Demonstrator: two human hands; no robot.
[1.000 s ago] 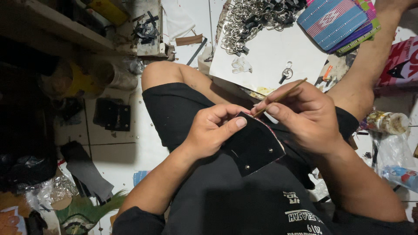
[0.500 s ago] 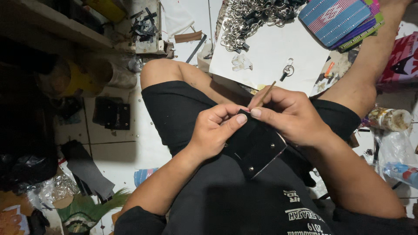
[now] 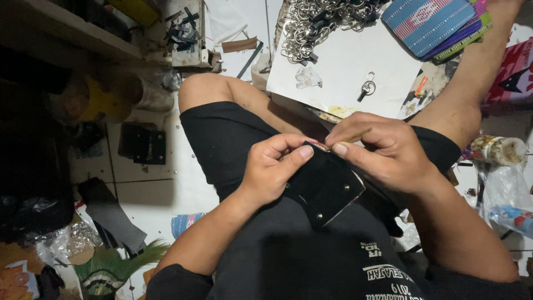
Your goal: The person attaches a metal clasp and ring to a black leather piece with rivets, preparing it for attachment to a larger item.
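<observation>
Cluttered tiled floor (image 3: 161,194) lay all around; over the lap, the left hand (image 3: 272,169) pinched the black leather piece (image 3: 325,186), while the right hand (image 3: 383,150) gripped a thin stick (image 3: 350,137) at its edge.

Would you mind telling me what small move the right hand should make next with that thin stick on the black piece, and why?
Probably draw the thin stick a little further along the top edge of the black leather piece. The right hand has its tip right at that edge, where the left hand pinches it with thumb and forefinger, so the edge is steadied for a short stroke.
</observation>
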